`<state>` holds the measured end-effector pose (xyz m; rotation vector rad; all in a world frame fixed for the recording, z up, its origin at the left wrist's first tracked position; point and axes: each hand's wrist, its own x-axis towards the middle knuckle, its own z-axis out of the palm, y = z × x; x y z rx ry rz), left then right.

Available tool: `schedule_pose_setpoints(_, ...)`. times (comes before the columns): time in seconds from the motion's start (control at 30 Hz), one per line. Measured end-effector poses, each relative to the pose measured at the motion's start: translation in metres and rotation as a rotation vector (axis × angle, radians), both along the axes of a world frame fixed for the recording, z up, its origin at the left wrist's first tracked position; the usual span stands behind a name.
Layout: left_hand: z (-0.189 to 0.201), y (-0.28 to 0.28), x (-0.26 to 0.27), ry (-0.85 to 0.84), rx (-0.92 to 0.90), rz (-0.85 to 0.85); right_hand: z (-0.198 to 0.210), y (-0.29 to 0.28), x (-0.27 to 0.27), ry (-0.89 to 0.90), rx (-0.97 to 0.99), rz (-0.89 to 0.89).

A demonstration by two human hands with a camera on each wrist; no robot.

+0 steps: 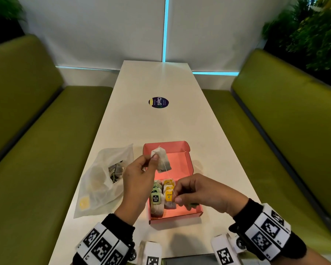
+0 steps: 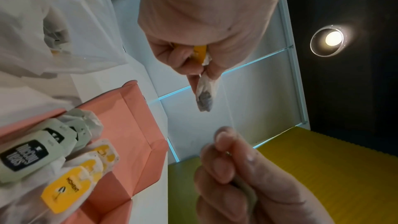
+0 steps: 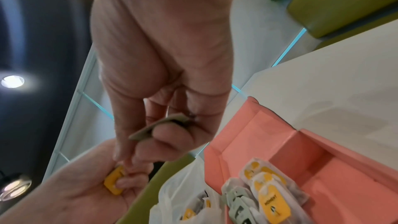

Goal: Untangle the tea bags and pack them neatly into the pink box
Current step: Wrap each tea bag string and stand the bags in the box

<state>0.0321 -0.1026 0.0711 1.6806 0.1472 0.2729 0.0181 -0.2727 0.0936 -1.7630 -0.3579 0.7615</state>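
Observation:
My left hand (image 1: 150, 161) pinches a white tea bag (image 1: 161, 159) in the air over the open pink box (image 1: 182, 159) and holds a yellow tag (image 2: 200, 52) against its palm. A thin string (image 1: 168, 175) runs from the bag down to my right hand (image 1: 177, 196). That hand pinches the string and holds a grey-green tag (image 3: 159, 129) in its curled fingers. In the box's near half, packed tea bags lie in two rows, green-tagged ones (image 1: 155, 197) on the left and yellow-tagged ones (image 1: 168, 194) beside them.
A clear plastic bag (image 1: 99, 180) with more tangled tea bags lies on the white table (image 1: 151, 127) left of the box. A round sticker (image 1: 158, 102) sits mid-table. Green benches (image 1: 46, 140) flank both long sides.

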Motion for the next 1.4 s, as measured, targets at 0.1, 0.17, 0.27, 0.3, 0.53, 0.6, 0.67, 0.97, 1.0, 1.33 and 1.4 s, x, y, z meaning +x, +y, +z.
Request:
schedule_pose_setpoints(0.1,0.003,-0.001,0.000,0.004,-0.032,0.018,-0.008,0.003,0.001,-0.010,-0.066,-0.009)
schedule_pose_setpoints(0.17,0.004,-0.001,0.001,0.012,-0.066,0.032,-0.013,0.002,0.001,-0.005,-0.091,0.002)
schedule_pose_setpoints(0.27,0.006,0.002,0.002,0.026,-0.090,0.045,-0.020,-0.001,-0.001,0.014,-0.104,0.033)
schedule_pose_setpoints(0.3,0.007,0.003,0.002,0.029,-0.089,0.047,-0.022,-0.003,-0.002,0.035,-0.091,0.039)
schedule_pose_setpoints(0.53,0.006,0.002,0.003,0.018,-0.124,0.058,-0.027,-0.004,-0.003,0.104,0.052,-0.072)
schedule_pose_setpoints(0.6,0.006,0.000,0.001,0.022,-0.137,0.057,-0.025,0.000,-0.001,0.039,0.084,-0.144)
schedule_pose_setpoints(0.67,0.005,-0.003,0.000,0.017,-0.130,0.058,-0.021,0.006,0.001,0.008,0.125,-0.217)
schedule_pose_setpoints(0.97,0.006,-0.014,-0.002,-0.017,-0.085,0.101,-0.010,0.037,0.010,0.161,0.266,-0.563)
schedule_pose_setpoints(1.0,0.006,-0.014,-0.003,-0.018,-0.090,0.101,-0.010,0.038,0.011,0.187,0.286,-0.574)
schedule_pose_setpoints(1.33,0.007,-0.013,-0.005,0.010,-0.087,0.110,-0.014,0.036,0.007,-0.080,0.090,-0.516)
schedule_pose_setpoints(1.4,0.004,-0.014,-0.004,0.022,-0.083,0.109,-0.017,0.034,0.007,-0.187,0.005,-0.483)
